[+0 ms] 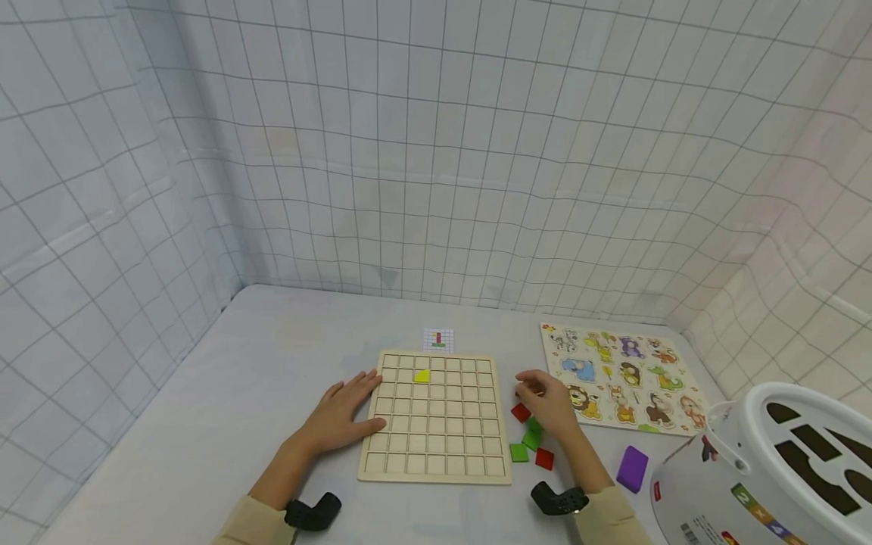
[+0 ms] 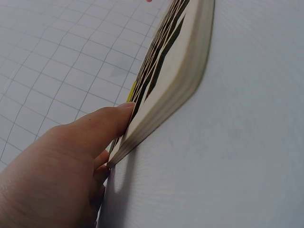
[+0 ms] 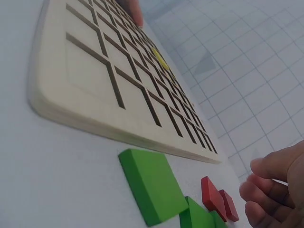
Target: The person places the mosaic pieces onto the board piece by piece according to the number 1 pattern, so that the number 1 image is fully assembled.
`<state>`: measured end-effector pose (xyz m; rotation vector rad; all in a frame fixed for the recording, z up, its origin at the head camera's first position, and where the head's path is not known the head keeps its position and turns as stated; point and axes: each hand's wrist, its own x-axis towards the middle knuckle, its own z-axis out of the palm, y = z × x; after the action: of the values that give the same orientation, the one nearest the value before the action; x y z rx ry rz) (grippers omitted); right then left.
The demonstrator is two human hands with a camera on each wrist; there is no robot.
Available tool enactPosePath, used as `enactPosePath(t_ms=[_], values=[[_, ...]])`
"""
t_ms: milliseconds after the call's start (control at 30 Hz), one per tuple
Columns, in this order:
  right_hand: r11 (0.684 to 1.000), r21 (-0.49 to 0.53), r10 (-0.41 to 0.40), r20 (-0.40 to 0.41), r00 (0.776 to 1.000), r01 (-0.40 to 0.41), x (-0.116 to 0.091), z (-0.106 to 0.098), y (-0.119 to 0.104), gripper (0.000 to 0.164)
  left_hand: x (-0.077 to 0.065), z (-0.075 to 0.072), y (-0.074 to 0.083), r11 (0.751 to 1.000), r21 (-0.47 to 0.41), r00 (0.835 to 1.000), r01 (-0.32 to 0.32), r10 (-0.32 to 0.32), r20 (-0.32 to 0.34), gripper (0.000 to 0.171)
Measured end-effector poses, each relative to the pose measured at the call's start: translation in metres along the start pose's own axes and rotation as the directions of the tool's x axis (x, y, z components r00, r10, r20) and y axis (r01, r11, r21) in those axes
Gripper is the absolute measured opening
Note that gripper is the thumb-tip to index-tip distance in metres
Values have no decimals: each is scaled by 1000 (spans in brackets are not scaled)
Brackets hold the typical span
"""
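A wooden grid board (image 1: 436,480) lies flat, with one yellow piece (image 1: 422,376), rounded at a corner, in an upper cell. My left hand (image 1: 344,415) rests at the board's left edge with fingers spread; its thumb (image 2: 111,118) touches the rim in the left wrist view. Right of the board, my right hand (image 1: 550,405) hovers with fingers bent and a gap between thumb and fingertips; nothing shows in its grasp. Below and beside it lie red tiles (image 1: 521,412) and green tiles (image 1: 519,453). Closer in the right wrist view are a green tile (image 3: 154,185) and a red tile (image 3: 213,195).
A small pattern card (image 1: 439,340) lies behind the board. At the right are an animal puzzle board (image 1: 636,386), a purple block (image 1: 632,468) and a white lidded bucket (image 1: 715,477). Grid-patterned cloth walls (image 1: 436,166) stand around the table.
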<state>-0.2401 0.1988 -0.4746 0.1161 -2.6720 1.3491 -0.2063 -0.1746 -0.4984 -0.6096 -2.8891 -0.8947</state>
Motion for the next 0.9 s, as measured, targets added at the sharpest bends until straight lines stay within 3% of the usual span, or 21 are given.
enactPosePath(t_ms=[167,467,900], values=[[997,-70,27,-2,1000,-27,-1,-4,5,17,0,-1,1,1000,-8,1000,9,-9,6,81],[976,-205,-66,19,998,69,-1,-8,8,18,0,-2,1,1000,-2,1000,-1,1,3,80],[957,-290,-11,46,999,24,4,-2,11,25,0,-1,1,1000,-8,1000,2,-2,5,80]])
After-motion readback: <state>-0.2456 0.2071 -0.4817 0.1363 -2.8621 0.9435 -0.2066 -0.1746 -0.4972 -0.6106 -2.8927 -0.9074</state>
